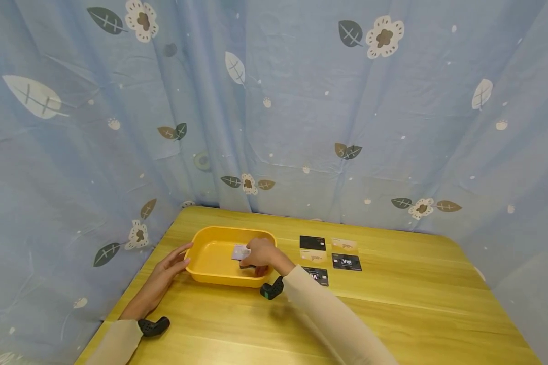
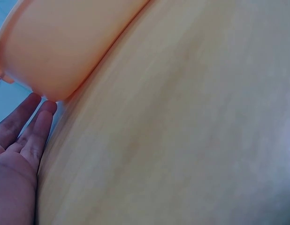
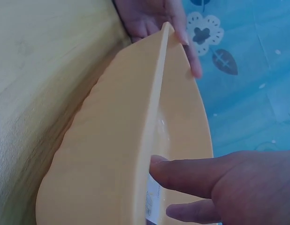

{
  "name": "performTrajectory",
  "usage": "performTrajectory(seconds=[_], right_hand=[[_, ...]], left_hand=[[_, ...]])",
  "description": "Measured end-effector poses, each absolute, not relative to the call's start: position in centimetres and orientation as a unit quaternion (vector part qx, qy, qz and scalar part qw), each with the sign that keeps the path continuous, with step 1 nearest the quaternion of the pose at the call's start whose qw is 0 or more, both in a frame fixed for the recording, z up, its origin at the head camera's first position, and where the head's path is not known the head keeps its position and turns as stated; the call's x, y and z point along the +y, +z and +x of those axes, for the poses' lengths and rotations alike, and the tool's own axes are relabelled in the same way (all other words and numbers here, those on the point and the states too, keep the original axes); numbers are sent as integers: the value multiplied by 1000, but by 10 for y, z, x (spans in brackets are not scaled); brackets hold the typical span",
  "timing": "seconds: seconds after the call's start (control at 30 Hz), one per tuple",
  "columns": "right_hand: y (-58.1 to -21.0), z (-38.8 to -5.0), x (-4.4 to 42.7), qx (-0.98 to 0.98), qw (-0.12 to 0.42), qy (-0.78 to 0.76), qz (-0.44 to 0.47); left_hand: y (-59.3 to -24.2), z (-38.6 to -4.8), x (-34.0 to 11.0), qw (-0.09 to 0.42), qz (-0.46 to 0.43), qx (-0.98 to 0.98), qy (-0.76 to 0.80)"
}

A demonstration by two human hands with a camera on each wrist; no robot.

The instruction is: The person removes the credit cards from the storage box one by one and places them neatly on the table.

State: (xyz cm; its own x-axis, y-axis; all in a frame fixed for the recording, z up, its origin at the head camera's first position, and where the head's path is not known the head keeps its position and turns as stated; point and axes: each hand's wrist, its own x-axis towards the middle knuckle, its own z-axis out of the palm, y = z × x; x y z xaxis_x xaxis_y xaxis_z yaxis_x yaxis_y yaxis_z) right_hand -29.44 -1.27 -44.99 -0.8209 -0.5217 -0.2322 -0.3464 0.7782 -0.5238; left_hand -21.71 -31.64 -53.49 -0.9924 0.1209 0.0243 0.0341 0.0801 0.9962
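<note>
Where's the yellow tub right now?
In the head view, the yellow tub sits on the table, left of the loose cards, the left hand against its left end and the right hand inside.

Right hand (image 3: 248, 190) inside a pale orange bin (image 3: 105, 140)
Two digits stand apart beside a partly hidden pale card (image 3: 153, 204); the left hand (image 3: 147, 18) touches the far end, with tan tabletop (image 3: 37, 61) to one side, blue patterned curtain (image 3: 257, 98) to the other
</note>
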Motion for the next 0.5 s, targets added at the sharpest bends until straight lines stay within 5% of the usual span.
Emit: performTrajectory(seconds=[0.5], right_hand=[[-453,-291,-21,933,143,-186,-273]], left_hand=[[-535,-218,-316,30,53,738,672]])
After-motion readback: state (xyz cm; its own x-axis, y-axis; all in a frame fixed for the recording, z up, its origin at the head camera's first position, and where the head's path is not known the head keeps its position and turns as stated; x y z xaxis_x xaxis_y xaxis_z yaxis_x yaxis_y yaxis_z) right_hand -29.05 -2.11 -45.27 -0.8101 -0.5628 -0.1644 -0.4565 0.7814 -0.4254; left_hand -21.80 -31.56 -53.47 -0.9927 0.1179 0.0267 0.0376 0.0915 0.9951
